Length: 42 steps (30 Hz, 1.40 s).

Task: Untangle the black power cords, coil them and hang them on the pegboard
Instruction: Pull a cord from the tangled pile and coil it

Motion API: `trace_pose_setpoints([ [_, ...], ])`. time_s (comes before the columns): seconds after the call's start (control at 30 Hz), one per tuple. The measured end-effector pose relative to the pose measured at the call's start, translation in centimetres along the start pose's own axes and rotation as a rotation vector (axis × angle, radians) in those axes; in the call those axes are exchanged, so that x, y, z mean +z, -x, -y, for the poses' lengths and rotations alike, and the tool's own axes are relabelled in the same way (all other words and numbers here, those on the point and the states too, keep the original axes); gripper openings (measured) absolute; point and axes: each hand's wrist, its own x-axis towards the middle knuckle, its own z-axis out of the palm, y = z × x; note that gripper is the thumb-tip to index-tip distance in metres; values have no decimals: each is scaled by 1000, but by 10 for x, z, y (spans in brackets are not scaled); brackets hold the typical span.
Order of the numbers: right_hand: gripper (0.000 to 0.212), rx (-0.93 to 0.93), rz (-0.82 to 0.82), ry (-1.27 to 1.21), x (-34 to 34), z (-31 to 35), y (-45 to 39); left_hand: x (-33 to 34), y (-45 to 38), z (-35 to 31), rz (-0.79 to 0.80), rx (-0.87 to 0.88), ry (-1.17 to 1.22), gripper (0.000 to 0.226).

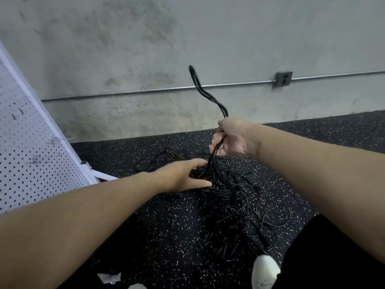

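Observation:
A tangle of black power cords (231, 197) lies spread on the speckled black floor in front of me. My right hand (233, 138) grips a doubled length of black cord (205, 92); its folded loop sticks up above the fist against the wall, and the strands run down into the heap. My left hand (185, 176) reaches into the heap just below, thumb and fingers spread around the strands where they meet the pile; whether it pinches any strand I cannot tell. The white pegboard (31, 151) leans at the left with a few small hooks on it.
A grey concrete wall stands close behind the heap, with a metal conduit (125, 92) and an outlet box (283, 79) on it. The pegboard's white foot (104, 176) juts onto the floor near my left hand. My white shoe (264, 272) is at the bottom right.

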Motion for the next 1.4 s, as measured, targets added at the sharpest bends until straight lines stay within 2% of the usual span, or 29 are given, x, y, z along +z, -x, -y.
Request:
trace_pose_setpoints([
  [0.03, 21, 8, 10, -50, 1, 1, 0, 6, -5, -3, 41, -5, 123, 70],
  [0.07, 21, 14, 19, -99, 1, 1, 0, 11, -10, -7, 57, -6, 240, 60],
  [0.13, 22, 26, 31, -185, 1, 4, -1, 15, -22, -12, 9, 0, 381, 30],
  [0.17, 23, 26, 34, -223, -1, 5, -3, 14, -26, -15, -35, -6, 402, 22],
  [0.27, 26, -18, 13, -309, -5, 7, -8, 12, -32, -18, -125, -4, 404, 36],
  [0.37, 26, -71, -39, -270, -16, 8, -12, 9, -35, -20, -153, 38, 371, 42],
  [0.5, 18, -56, -131, -73, -49, 3, -21, -2, -44, -27, -243, 55, 371, 36],
  [0.63, 17, 11, -173, 132, -81, -3, -25, -10, -53, -37, -260, 69, 368, 37],
  [0.7, 29, 20, -224, 455, -92, -3, -20, -13, -57, -43, -248, 78, 357, 37],
  [0.73, 44, 6, -287, 663, -96, -5, -17, -15, -61, -46, -239, 75, 343, 37],
  [0.8, 62, -159, -419, 919, -102, -6, -11, -16, -66, -53, -223, 68, 292, 36],
  [0.83, 60, -336, -460, 941, -104, -5, -8, -16, -69, -58, -211, 71, 258, 36],
  [0.9, 47, -655, -365, 888, -102, -2, 3, -15, -73, -69, -184, 89, 186, 34],
  [0.93, 44, -698, -249, 902, -101, -2, 8, -14, -75, -74, -177, 98, 152, 33],
  [1.0, 43, -621, -44, 1061, -100, -8, 12, -14, -80, -81, -195, 109, 113, 27],
  [1.03, 43, -578, 4, 1144, -101, -13, 12, -15, -82, -82, -203, 106, 126, 21],
  [1.07, 41, -558, 20, 1186, -103, -15, 13, -15, -84, -82, -206, 105, 160, 15],
  [1.17, 27, -549, -28, 1207, -111, -10, 14, -12, -86, -83, -135, 101, 293, 24],
  [1.3, 41, -531, -2, 1142, -118, -9, 24, 0, -91, -86, -141, 197, 263, 18],
  [1.4, 45, -579, 23, 1003, -129, -11, 33, 17, -97, -81, -47, 211, 238, 4],
])
